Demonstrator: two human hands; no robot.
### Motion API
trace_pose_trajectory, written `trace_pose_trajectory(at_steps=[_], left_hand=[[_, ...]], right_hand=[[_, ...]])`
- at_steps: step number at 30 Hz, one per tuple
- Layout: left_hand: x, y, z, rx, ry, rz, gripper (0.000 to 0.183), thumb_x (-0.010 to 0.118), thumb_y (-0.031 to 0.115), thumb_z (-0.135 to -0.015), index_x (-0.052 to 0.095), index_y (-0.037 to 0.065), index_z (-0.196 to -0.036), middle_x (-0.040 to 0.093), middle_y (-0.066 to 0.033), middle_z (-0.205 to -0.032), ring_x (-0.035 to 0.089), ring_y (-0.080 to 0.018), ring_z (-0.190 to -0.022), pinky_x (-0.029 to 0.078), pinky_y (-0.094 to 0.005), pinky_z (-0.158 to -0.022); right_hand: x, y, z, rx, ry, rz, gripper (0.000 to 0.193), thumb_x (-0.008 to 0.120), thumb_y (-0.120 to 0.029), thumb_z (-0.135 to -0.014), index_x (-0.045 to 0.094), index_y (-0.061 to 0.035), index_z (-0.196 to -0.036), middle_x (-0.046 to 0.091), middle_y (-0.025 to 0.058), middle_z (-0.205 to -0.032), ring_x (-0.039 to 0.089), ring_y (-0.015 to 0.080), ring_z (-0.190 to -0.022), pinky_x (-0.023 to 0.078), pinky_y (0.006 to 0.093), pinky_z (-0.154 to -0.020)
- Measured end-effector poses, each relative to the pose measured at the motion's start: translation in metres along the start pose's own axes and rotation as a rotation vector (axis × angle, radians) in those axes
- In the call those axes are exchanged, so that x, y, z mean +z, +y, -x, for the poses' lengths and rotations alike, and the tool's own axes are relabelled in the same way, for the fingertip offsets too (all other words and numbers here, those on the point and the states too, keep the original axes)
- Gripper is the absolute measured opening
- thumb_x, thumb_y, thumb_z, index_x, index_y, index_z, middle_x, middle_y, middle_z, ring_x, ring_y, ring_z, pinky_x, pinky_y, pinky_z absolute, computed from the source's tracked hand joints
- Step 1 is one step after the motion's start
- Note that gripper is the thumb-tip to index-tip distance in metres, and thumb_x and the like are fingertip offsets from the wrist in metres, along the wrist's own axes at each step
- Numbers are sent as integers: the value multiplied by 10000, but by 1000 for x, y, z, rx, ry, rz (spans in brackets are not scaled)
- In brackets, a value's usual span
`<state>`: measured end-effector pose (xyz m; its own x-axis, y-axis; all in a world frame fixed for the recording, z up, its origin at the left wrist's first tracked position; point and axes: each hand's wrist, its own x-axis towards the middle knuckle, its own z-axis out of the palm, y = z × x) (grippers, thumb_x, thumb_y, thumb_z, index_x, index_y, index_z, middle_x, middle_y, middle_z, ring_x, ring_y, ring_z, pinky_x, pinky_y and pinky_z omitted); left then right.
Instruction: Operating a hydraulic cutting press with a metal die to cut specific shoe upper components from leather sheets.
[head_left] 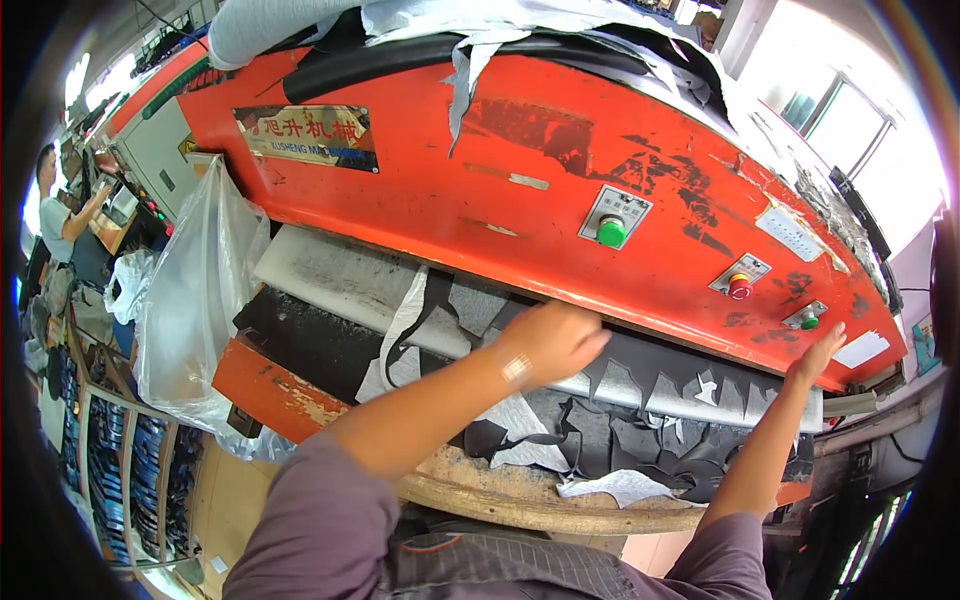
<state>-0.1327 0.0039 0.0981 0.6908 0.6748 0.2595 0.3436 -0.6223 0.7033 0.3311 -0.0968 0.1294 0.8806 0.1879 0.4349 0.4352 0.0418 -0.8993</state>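
My left hand reaches across to the slot under the red press beam, its fingers curled. Whatever those fingers hold, if anything, is hidden from view. Beside it, a black sheet with a jagged cut edge lies on the pale cutting board. My right hand is up at the beam's lower right edge with its fingers stretched out. Just above that hand sits a small green button. Grey and black scraps hang over the board's front edge.
A red stop knob and a larger green button are on the beam. Fabric scraps lie piled on top. At left hangs a clear plastic bag, above a rack of dark parts. Another person works farther left.
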Motion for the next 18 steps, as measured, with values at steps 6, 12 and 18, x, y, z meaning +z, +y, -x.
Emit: trace_pose_trajectory(at_steps=[6, 12, 18], left_hand=[[-13, -14, 225, -453, -290, -26, 279, 572, 340, -888, 690, 98, -816, 648, -103, -848, 623, -317, -812, 480, -434, -713], [11, 0, 275, -354, 91, -226, 143, 669, 253, -792, 669, 110, -781, 576, -57, -788, 564, -280, -809, 436, -406, -752], [3, -14, 275, -396, 62, -227, 151, 666, 252, -784, 675, 104, -750, 578, -61, -762, 570, -276, -800, 443, -413, -742]], right_hand=[[11, -64, 73, -138, -154, -265, 505, 476, -354, -990, 441, 20, -1328, 483, 125, -1301, 443, 221, -1226, 303, 362, -1068], [130, -131, 304, -180, -713, -251, 355, 613, -231, -913, 565, -30, -1202, 561, 106, -1205, 530, 204, -1138, 393, 320, -980], [158, -126, 401, -177, -1226, -129, 382, 692, -250, -845, 613, -7, -1129, 674, 133, -1056, 631, 227, -974, 481, 324, -811]])
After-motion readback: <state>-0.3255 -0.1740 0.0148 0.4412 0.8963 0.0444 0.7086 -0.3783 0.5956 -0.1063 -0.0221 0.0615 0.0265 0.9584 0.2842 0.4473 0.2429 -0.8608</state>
